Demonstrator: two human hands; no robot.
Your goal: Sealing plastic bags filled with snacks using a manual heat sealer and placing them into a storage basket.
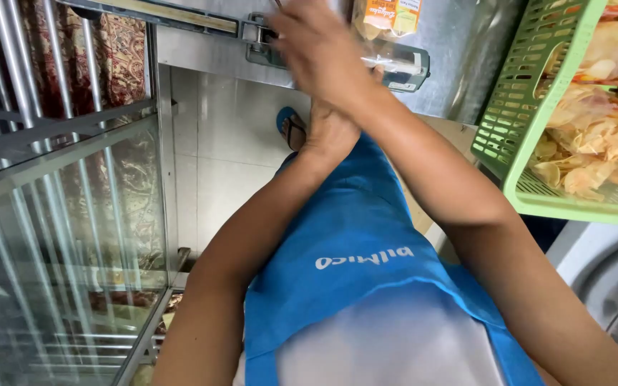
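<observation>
A clear plastic snack bag w/ yellow-orange label (pixel 389 21) is being held across the grey-green metal heat sealer bar (pixel 402 68) at the top edge of the steel bench. The right hand (pixel 320 50), fingers spread flat, is being pressed down on the bag and sealer; the left hand (pixel 330 132) is tucked under it, grip can't be told. Sealing looks mid-way, bag not yet freed. More chip bags are being kept in the green plastic basket (pixel 520 93) nearby.
</observation>
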